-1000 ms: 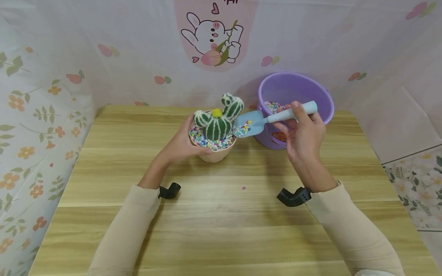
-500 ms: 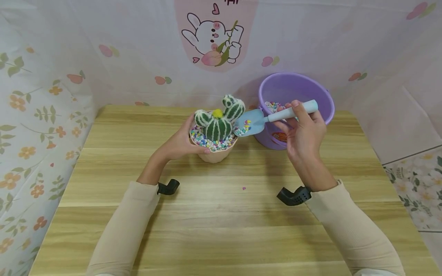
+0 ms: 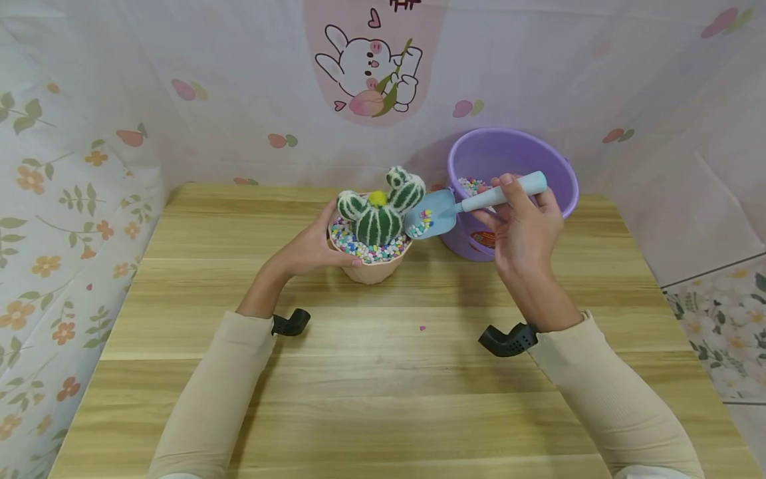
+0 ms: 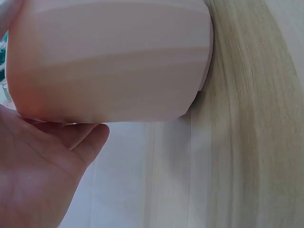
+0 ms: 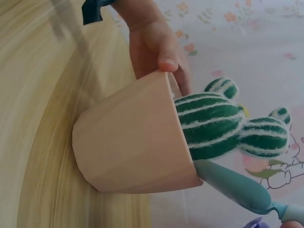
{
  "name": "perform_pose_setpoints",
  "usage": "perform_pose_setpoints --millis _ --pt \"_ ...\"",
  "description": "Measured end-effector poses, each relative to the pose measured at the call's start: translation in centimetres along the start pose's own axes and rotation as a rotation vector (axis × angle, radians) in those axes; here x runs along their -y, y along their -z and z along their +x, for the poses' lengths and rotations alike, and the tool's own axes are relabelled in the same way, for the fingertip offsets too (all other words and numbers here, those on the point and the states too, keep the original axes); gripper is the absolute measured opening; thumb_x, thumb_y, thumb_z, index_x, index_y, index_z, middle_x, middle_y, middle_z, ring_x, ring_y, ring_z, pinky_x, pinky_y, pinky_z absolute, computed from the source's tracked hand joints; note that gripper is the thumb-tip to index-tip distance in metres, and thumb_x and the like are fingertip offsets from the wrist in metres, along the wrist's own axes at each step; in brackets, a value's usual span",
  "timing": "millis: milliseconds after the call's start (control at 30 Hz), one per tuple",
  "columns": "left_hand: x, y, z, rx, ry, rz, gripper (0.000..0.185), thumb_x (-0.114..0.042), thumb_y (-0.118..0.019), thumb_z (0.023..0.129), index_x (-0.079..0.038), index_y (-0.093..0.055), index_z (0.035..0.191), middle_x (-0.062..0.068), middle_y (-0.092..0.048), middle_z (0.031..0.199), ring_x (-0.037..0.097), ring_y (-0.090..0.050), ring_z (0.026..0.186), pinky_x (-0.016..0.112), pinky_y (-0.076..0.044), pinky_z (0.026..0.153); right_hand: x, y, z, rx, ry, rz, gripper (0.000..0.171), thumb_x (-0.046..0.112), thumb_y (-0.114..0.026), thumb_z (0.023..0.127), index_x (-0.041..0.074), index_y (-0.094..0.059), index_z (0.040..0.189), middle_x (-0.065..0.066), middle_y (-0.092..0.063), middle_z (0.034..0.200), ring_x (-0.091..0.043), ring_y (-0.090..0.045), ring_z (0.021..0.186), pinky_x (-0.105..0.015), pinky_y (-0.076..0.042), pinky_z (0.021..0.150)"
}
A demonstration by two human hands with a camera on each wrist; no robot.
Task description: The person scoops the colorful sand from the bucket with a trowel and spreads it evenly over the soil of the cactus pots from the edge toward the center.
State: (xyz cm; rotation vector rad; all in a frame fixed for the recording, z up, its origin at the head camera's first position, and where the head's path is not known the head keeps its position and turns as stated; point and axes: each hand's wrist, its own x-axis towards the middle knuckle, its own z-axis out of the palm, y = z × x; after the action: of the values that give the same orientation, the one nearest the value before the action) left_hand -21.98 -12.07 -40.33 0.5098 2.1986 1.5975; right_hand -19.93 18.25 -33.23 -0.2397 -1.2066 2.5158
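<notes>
A felt cactus [image 3: 379,225] with a yellow tuft stands in a pale peach pot [image 3: 371,273], bedded in multicoloured pebbles [image 3: 365,251]. My left hand [image 3: 311,247] grips the pot from the left, thumb over the front rim and fingers round the far side. My right hand [image 3: 529,233] holds a light blue trowel [image 3: 439,209] by its handle, blade pointing left. Several pebbles [image 3: 421,224] lie towards the blade's tip, which is right at the pot's right rim beside the cactus. In the right wrist view, the trowel blade [image 5: 232,185] meets the rim of the pot [image 5: 133,137].
A purple bucket [image 3: 467,246] with more pebbles inside stands behind and below the trowel at the back right. One loose pink pebble [image 3: 422,328] lies on the wooden table [image 3: 383,399]. A printed cloth [image 3: 239,100] hangs along the table's back edge.
The left forearm has shifted slightly, and the cactus sits a touch further right in the head view. The trowel handle has tipped slightly; its blade stays at the rim with pebbles on it.
</notes>
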Motion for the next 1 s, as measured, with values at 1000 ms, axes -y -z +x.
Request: perform_pose_setpoints --millis 1000 --pt "-1.4 -0.9 -0.5 -0.041 -0.104 -0.032 0.110 -0.006 -0.083 0.075 -0.016 -0.009 0.156 0.009 -0.027 0.153 0.026 -0.036 0.136 0.043 -0.030 0.114 -0.3 -1.3 -0.5 0.106 0.083 -0.043 0.028 0.001 -0.078 0.079 -0.003 -0.058 0.099 -0.018 -0.065 0.090 -0.037 -0.071 0.081 -0.047 -0.058 0.070"
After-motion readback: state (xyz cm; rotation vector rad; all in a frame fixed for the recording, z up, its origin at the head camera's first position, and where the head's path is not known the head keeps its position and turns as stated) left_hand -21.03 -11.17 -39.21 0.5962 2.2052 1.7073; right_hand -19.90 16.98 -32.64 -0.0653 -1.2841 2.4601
